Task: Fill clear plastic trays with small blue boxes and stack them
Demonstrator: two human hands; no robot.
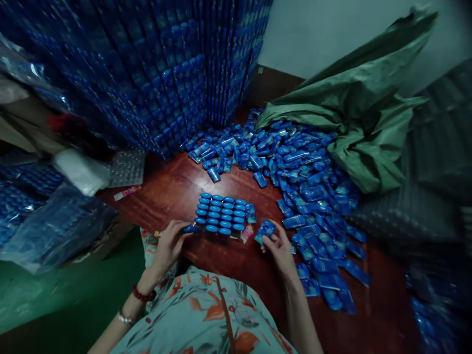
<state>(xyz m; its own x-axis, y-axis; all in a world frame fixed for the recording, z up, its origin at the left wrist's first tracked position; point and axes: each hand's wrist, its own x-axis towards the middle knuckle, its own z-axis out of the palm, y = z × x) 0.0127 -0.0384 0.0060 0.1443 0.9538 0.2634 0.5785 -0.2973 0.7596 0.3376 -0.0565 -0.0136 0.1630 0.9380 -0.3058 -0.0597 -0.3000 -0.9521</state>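
My left hand (pixel 170 244) pinches a small blue oval capsule (pixel 191 229) between thumb and fingertips, right at the near left corner of the blister tray (pixel 221 213), touching its edge. That tray lies flat on the red-brown table (pixel 173 189), filled with neat rows of glossy blue ovals, all alike and lying crosswise. My right hand (pixel 279 247), just off the tray's near right corner, has its fingers curled around a blue foil packet (pixel 266 229), shiny and crinkled, with pale print I cannot read. Between that packet and the tray sits a small pink and yellow slip (pixel 247 233). Beyond the tray and sweeping round to its right spreads a loose heap of the same blue packets (pixel 309 187), crowding the table there and reaching close past my right wrist. Farther right of the tray, a crumpled green sack (pixel 361 108) slumps over the heap's far edge. Behind the tray rises a tall wall of stacked blue trays (pixel 155 73). To the tray's left lie an empty clear blister sheet (pixel 127 168), a white bag (pixel 81 172) and another pink slip (pixel 127 192), and farther left a plastic bag of blue goods (pixel 55 231).
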